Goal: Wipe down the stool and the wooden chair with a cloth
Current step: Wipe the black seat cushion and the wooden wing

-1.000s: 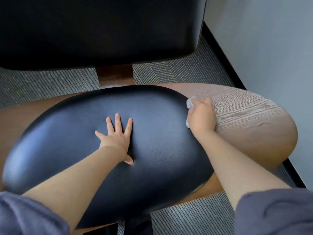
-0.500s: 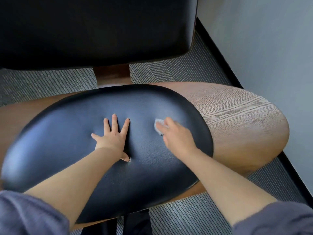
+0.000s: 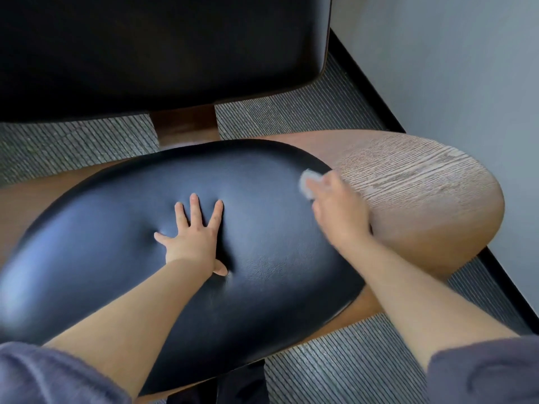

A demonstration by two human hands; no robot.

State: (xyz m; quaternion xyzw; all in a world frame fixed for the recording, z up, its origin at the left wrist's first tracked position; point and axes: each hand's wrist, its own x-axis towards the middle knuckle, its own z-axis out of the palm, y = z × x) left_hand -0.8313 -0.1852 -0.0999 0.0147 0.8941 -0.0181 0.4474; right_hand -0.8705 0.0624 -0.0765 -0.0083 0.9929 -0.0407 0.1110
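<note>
Head view crops a good deal at its edges. At the lower left a grey sleeve (image 3: 43, 374) runs out of frame, and the left end of the black cushion (image 3: 96, 243) blurs where it meets the left edge. The left hand (image 3: 194, 231) lies flat on the middle of that cushion, fingers straight and spread, pressing a dent into the padding. Its thumb shows only as a tip beside the wrist. Across the upper left and centre, the dark backrest (image 3: 145, 48) is cut by the top edge, and a short wooden post (image 3: 185, 123) below it disappears behind the cushion.

Right of centre, the right hand (image 3: 339, 211) is smeared by motion. Its fingers curl around a pale cloth (image 3: 309, 182), seen only as a small wad past the fingertips, at the cushion's right rim where it meets the bare wood of the wooden chair (image 3: 423, 193). The hand hides part of that seam.

Striped grey carpet (image 3: 291, 118) shows around the seat. A black baseboard (image 3: 367, 86) runs diagonally at the right, and a grey wall (image 3: 452, 68) fills the upper right. A second sleeve (image 3: 481, 371) is cropped at the lower right.
</note>
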